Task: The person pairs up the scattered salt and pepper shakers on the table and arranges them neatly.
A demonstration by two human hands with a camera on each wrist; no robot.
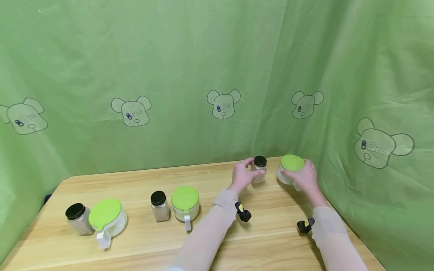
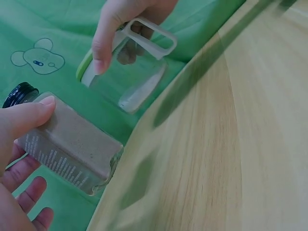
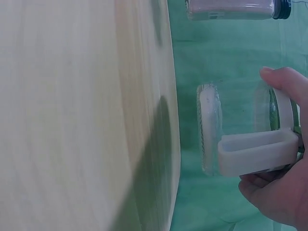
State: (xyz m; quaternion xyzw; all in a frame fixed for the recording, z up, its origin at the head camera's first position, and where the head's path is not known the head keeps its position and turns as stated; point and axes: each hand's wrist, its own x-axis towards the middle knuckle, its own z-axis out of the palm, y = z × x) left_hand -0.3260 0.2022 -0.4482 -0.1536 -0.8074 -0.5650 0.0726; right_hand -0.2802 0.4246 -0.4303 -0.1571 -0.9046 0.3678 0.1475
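Observation:
My left hand (image 1: pixel 241 176) grips a square glass spice jar (image 1: pixel 259 174) with a black lid, thumb on one side and fingers on the other. Print runs along the side of this jar (image 2: pixel 72 144) in the left wrist view, and its contents look greyish brown. To the right, my right hand (image 1: pixel 306 178) holds a round glass seasoning pot (image 1: pixel 292 163) by its green-lidded top. The pot's white handle (image 3: pixel 257 153) points toward me, and some white stuff lies at its bottom. Both containers hang just above the tabletop near its back edge, shadows apart from their bases.
On the wooden table (image 1: pixel 135 241) stand two more pairs: a black-lidded jar (image 1: pixel 160 206) by a green-lidded pot (image 1: pixel 185 203), and at left another tilted-looking jar (image 1: pixel 80 219) by a pot (image 1: pixel 108 218). Green curtain (image 1: pixel 176 75) encloses the back and sides.

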